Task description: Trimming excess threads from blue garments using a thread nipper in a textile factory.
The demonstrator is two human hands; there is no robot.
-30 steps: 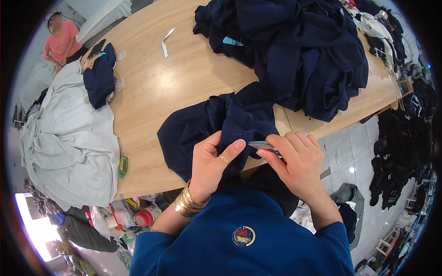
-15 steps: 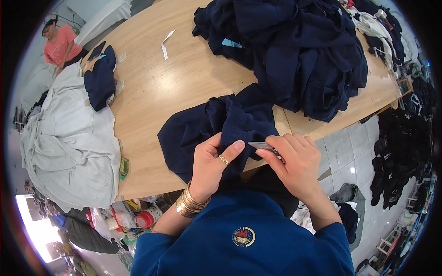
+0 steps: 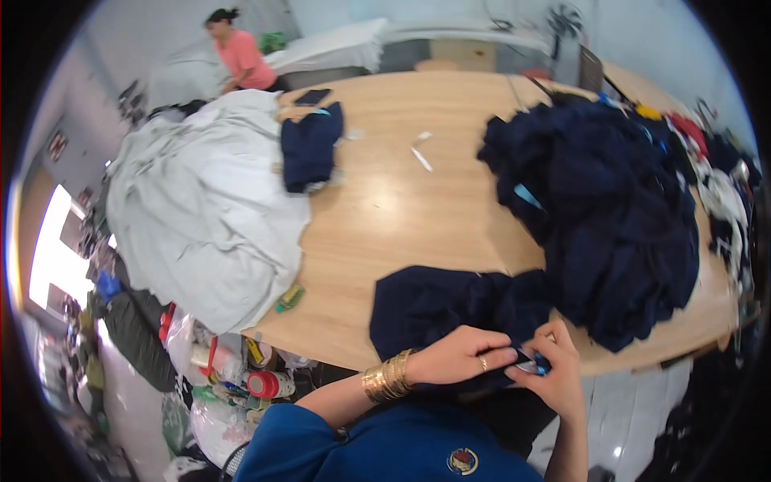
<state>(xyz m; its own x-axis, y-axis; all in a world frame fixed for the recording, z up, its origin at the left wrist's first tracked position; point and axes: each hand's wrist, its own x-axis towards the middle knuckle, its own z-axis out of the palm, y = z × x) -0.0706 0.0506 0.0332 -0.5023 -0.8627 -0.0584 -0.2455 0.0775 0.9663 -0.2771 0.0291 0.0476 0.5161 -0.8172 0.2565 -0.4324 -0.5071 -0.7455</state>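
At the table's near edge my left hand [image 3: 470,353], with a ring and gold bangles, pinches the edge of a navy blue garment [image 3: 426,301]. The cloth lies partly on the table and droops toward my lap. Close against the left fingertips, my right hand [image 3: 556,365] is closed round small thread snips [image 3: 528,363] with metal blades and a bit of blue. My fingers cover most of the snips, so I cannot tell whether the blades touch the cloth. A large heap of navy garments [image 3: 610,209] lies just beyond on the right.
Pale grey fabric [image 3: 209,201] covers the left of the wooden table [image 3: 385,217]. Beside it sit a folded navy piece [image 3: 309,153], a phone [image 3: 312,97] and a small green-and-yellow item [image 3: 290,298]. A white paper strip [image 3: 422,157] lies mid-table. A person in pink [image 3: 242,60] stands far left.
The view has tilted up and swung left, showing more of the room. My hands have come closer together, the snips now right at the left fingertips.
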